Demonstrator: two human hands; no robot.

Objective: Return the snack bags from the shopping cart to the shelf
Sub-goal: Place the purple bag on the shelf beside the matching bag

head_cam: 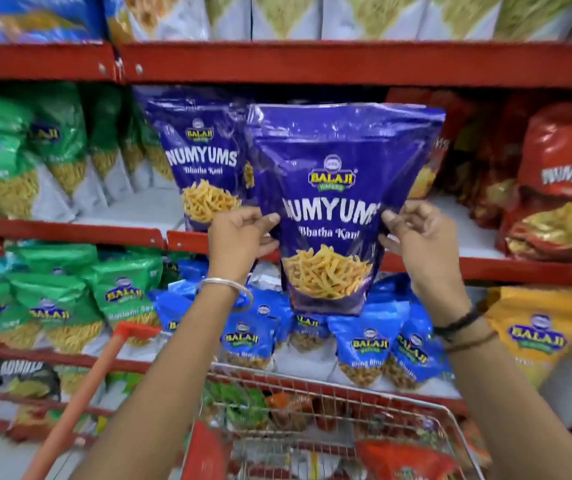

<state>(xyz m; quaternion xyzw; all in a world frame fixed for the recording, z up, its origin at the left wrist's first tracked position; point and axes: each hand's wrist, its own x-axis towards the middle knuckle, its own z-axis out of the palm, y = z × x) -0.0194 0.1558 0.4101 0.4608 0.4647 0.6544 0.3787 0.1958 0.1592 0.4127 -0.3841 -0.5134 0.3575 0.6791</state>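
Observation:
I hold a purple snack bag (333, 188) upright in front of the middle red shelf (506, 263). My left hand (239, 237) pinches its left edge and my right hand (416, 233) pinches its right edge. A matching purple bag (201, 168) stands on that shelf just behind and to the left. The wire shopping cart (426, 410) sits below my arms, with red, green and orange snack bags (270, 407) inside.
Green bags (28, 157) fill the shelf at left, red bags (561, 188) at right. Blue bags (364, 344) and a yellow bag (537, 334) sit on the shelf below. An orange cart handle (83, 400) slants at lower left.

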